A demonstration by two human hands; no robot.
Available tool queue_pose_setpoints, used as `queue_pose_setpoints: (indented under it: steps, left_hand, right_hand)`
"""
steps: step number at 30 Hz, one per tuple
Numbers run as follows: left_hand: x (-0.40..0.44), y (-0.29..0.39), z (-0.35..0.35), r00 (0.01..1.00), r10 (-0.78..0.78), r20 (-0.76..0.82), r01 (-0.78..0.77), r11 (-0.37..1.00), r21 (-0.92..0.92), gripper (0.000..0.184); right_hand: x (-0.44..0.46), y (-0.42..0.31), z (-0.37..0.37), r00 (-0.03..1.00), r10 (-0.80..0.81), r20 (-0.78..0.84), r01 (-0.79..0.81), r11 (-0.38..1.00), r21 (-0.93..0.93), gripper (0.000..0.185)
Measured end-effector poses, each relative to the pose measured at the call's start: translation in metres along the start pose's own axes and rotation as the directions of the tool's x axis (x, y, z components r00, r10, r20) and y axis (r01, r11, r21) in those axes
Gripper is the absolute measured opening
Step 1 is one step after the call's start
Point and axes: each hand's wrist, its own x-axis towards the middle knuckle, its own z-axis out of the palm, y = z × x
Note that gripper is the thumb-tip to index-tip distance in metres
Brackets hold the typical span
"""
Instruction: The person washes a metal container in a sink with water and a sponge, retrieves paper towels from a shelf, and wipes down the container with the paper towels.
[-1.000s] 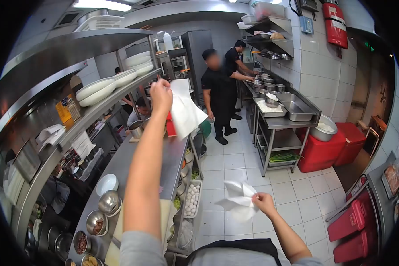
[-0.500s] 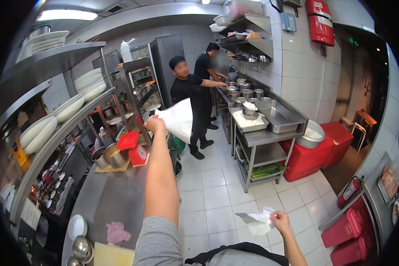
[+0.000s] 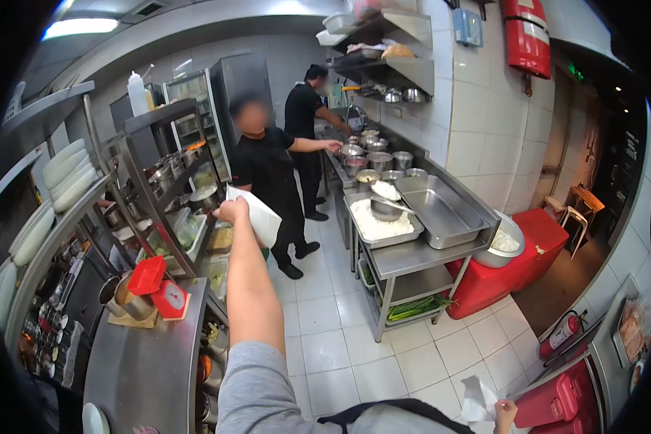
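My left arm reaches out ahead, and my left hand [image 3: 231, 210] pinches the edge of a white sheet of paper [image 3: 262, 220]. The sheet hangs tilted to the right of the hand, in front of a co-worker in black [image 3: 264, 163]. Low at the right, my right hand [image 3: 505, 414] is closed on a smaller piece of white paper [image 3: 477, 400], which hangs over the floor and looks creased. Part of that hand is cut off by the frame's bottom edge.
A steel counter [image 3: 148, 369] on the left bears a red scale [image 3: 171, 298] and pots. To the right, a steel table [image 3: 405, 258] holds a tray of white food [image 3: 376, 224]. Another co-worker [image 3: 304, 112] stands farther back. Red bins [image 3: 557, 398] stand at the lower right.
My view has shifted forward. My left hand with its sheet appears farther left, nearer the co-worker. My right hand with its paper has dropped toward the bottom right edge.
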Motion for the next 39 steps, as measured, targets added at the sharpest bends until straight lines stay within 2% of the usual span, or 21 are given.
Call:
queue_pose_setpoints:
  steps: [2, 3, 6, 9, 11, 17, 19, 22, 25, 26, 28, 31, 34, 35, 36, 37, 38, 39]
  left_hand:
    - [-0.015, 0.007, 0.013, 1.000, 0.006, 0.017, -0.004, 0.988, -0.152, 0.027]
    - [-0.009, 0.004, 0.035, 1.000, -0.019, -0.024, 0.015, 0.988, -0.152, 0.025]
    - [-0.002, 0.005, 0.075, 0.997, -0.062, -0.052, 0.048, 0.968, -0.246, 0.024]
    - [-0.018, 0.019, 0.084, 0.980, -0.080, -0.182, 0.031, 0.965, -0.259, 0.024]
    - [-0.009, 0.013, 0.098, 0.985, -0.075, -0.153, 0.043, 0.979, -0.201, 0.027]
    - [0.004, 0.017, 0.170, 0.977, 0.042, -0.211, -0.088, 0.972, -0.216, 0.028]
    - [0.008, 0.016, 0.203, 0.966, 0.079, -0.246, -0.122, 0.978, -0.167, 0.028]
    - [0.014, 0.017, 0.249, 0.979, 0.063, -0.196, -0.105, 0.971, -0.213, 0.026]
    - [0.037, 0.002, 0.307, 0.972, 0.026, -0.234, -0.077, 0.975, -0.210, 0.025]
    - [0.052, -0.006, 0.330, 0.970, 0.011, -0.243, -0.067, 0.972, -0.224, 0.025]
    - [0.063, -0.002, 0.353, 0.970, -0.019, -0.244, -0.043, 0.968, -0.247, 0.027]
    - [0.058, 0.008, 0.375, 0.981, -0.045, -0.187, -0.006, 0.965, -0.261, 0.027]
    - [0.043, 0.021, 0.375, 0.997, -0.057, -0.054, 0.035, 0.941, -0.337, 0.024]
    - [0.059, 0.001, 0.391, 0.998, 0.016, -0.054, -0.030, 0.967, -0.253, 0.021]
    - [0.063, -0.009, 0.396, 0.996, 0.086, -0.029, -0.091, 0.948, -0.304, 0.021]
    - [0.041, 0.009, 0.389, 0.998, 0.056, 0.001, -0.048, 0.869, -0.492, 0.028]
    - [0.013, 0.026, 0.376, 0.978, 0.165, -0.126, -0.198, 0.926, -0.322, 0.037]
    - [-0.009, 0.044, 0.363, 0.981, 0.132, -0.140, -0.154, 0.975, -0.158, 0.041]
  right_hand:
    - [0.024, -0.029, 0.002, 0.996, 0.092, 0.005, -0.093, 0.994, 0.052, 0.008]
    - [0.045, -0.067, 0.012, 0.992, 0.127, 0.002, -0.127, 0.988, 0.087, 0.009]
    - [0.117, -0.123, 0.055, 0.994, 0.106, 0.036, -0.108, 0.991, 0.077, 0.007]
    - [0.192, -0.154, 0.106, 0.968, -0.085, 0.237, 0.093, 0.995, -0.025, 0.007]
    - [0.227, -0.195, 0.143, 0.945, -0.077, 0.319, 0.082, 0.997, -0.004, 0.005]
    - [0.296, -0.283, 0.225, 0.850, -0.225, 0.476, 0.093, 0.954, 0.284, 0.004]
    - [0.319, -0.301, 0.240, 0.856, -0.201, 0.477, 0.077, 0.961, 0.266, 0.004]
    - [0.355, -0.317, 0.254, 0.875, -0.190, 0.445, 0.084, 0.966, 0.246, 0.005]
    - [0.406, -0.320, 0.259, 0.885, -0.184, 0.428, 0.105, 0.974, 0.201, 0.007]
    - [0.425, -0.318, 0.260, 0.903, -0.220, 0.370, 0.197, 0.975, 0.100, 0.007]
    - [0.450, -0.324, 0.259, 0.912, -0.218, 0.348, 0.153, 0.967, 0.205, 0.006]
    - [0.471, -0.338, 0.259, 0.951, -0.139, 0.276, 0.062, 0.961, 0.270, 0.003]
    - [0.496, -0.359, 0.255, 0.957, -0.167, 0.237, 0.129, 0.977, 0.168, 0.002]
    - [0.506, -0.364, 0.256, 0.949, -0.185, 0.255, 0.139, 0.972, 0.191, 0.003]
    - [0.519, -0.368, 0.260, 0.943, -0.202, 0.265, 0.149, 0.967, 0.207, 0.005]
    - [0.531, -0.377, 0.265, 0.936, -0.221, 0.273, 0.171, 0.966, 0.193, 0.005]
    - [0.541, -0.388, 0.274, 0.927, -0.242, 0.286, 0.196, 0.964, 0.180, 0.006]
    - [0.552, -0.403, 0.287, 0.931, -0.242, 0.273, 0.189, 0.960, 0.207, 0.007]
